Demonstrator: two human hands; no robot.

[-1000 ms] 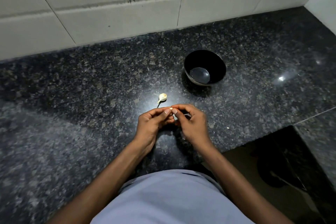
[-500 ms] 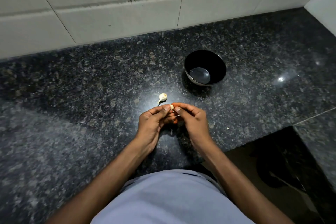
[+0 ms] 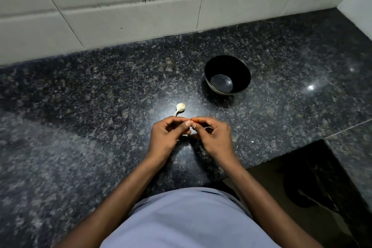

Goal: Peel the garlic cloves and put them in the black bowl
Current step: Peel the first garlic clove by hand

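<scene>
The garlic clove lies flat, its thin tail pointing toward the person. The left hand and right hand have curled fingers with tips touching; I cannot tell what they pinch. The black bowl stands upright.

One black bowl is sitting on the table, and nothing is showing inside it. One garlic piece with a thin stem is lying on the table in front of the hands. Two hands are showing, the left hand and the right hand, with their fingertips meeting. Whatever they are pinching between them is hidden, so it is not being counted. One tiny pale scrap is lying to the right of the hands near the table's edge.
</scene>
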